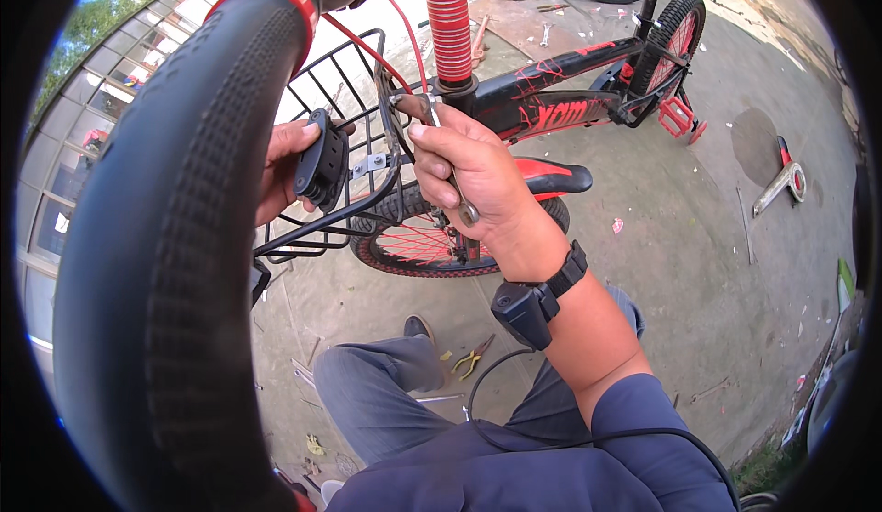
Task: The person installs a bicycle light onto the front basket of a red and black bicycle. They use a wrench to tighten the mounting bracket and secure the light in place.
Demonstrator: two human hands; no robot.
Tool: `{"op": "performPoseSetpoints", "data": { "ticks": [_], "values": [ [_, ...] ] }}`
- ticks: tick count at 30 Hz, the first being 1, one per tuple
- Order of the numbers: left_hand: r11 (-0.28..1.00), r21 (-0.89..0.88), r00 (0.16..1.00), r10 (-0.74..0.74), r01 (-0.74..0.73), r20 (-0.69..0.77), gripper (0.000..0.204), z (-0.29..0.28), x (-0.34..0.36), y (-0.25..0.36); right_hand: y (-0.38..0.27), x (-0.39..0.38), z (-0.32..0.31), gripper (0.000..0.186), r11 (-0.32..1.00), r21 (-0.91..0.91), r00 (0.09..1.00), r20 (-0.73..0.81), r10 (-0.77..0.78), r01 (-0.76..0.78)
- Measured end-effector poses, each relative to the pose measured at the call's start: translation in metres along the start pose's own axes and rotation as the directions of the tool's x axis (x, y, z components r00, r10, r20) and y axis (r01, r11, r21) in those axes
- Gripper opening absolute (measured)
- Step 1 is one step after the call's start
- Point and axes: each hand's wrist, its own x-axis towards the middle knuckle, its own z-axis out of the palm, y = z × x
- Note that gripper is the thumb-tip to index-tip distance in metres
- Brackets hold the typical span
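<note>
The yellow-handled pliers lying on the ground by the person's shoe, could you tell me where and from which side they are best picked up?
Grip the pliers across both yellow handles, near their middle, coming straight down from above. They lie flat on the concrete ground with the handles spread toward the shoe and the dark jaws pointing away, so the handles probably give the widest, safest hold; the jaw end is narrow.
</note>
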Motion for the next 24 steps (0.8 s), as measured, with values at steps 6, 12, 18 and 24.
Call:
{"op": "performPoseSetpoints", "data": {
  "ticks": [6, 12, 18, 24],
  "values": [
    [0.999, 0.004, 0.999, -0.041, 0.041, 0.013, 0.058, -0.015, 0.005, -0.002, -0.002, 0.001, 0.001, 0.036, 1.000, 0.002, 1.000, 0.012, -0.021, 0.021],
    [0.998, -0.014, 0.998, -0.062, 0.062, -0.006, 0.059, -0.016, -0.006, -0.001, 0.004, 0.001, 0.008, 0.035, 1.000, 0.030, 1.000, 0.020, 0.003, -0.004],
    [0.997, -0.058, 0.998, -0.045, 0.048, 0.048, 0.059, -0.016, 0.004, -0.005, -0.001, -0.002, 0.005, 0.034, 0.999, -0.034, 1.000, -0.005, 0.002, -0.002],
    [0.995, -0.085, 0.992, -0.042, 0.052, 0.118, 0.058, -0.019, 0.003, -0.004, 0.000, -0.001, 0.005, 0.033, 1.000, -0.022, 1.000, 0.001, 0.007, -0.007]
  ]
}}
